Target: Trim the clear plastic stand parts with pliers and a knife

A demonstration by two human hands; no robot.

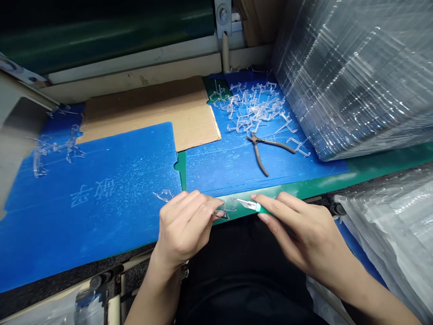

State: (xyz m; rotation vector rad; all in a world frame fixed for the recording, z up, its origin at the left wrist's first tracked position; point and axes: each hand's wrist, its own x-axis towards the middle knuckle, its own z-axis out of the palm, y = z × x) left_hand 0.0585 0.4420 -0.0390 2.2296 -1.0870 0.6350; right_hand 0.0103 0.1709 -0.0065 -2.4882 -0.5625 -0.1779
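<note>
My left hand (pixel 186 221) is closed around a clear plastic part (pixel 222 214), which pokes out past the thumb and fingertips over the table's front edge. More clear plastic (pixel 163 195) shows on the far side of that hand; whether it belongs to the same piece I cannot tell. Between thumb and forefinger, my right hand (pixel 294 225) grips a craft knife (pixel 252 206) with a green handle. Its pointed blade aims left, close to the plastic part; contact cannot be made out. The palm hides most of the handle.
Diagonal cutters (pixel 260 146) lie spread on the blue sheet, before a heap of clear plastic parts (pixel 257 108). More clear pieces (pixel 57 146) lie at left. Cardboard (pixel 142 108) sits behind. A tall stack of wrapped clear trays (pixel 358 76) bounds the right; a green roller (pixel 108 31) spans the back.
</note>
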